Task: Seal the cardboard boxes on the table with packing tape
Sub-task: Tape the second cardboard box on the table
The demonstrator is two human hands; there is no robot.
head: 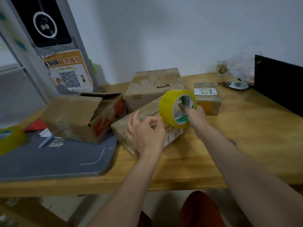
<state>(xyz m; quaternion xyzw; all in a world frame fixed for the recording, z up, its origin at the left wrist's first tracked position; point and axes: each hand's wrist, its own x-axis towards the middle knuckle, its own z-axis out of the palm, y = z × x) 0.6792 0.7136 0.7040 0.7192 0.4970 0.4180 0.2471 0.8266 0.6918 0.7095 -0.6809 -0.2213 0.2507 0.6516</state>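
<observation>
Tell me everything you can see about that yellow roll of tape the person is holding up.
The yellow roll of packing tape is a wide, glossy ring of see-through yellowish film wound on a core printed green and white inside. It is held tilted above the flat brown cardboard box nearest the person, its opening facing the camera. The right hand grips it with fingers hooked through the core. The left hand pinches at the roll's lower left edge, seemingly at the tape's loose end, though the end itself is too blurred to make out.
</observation>
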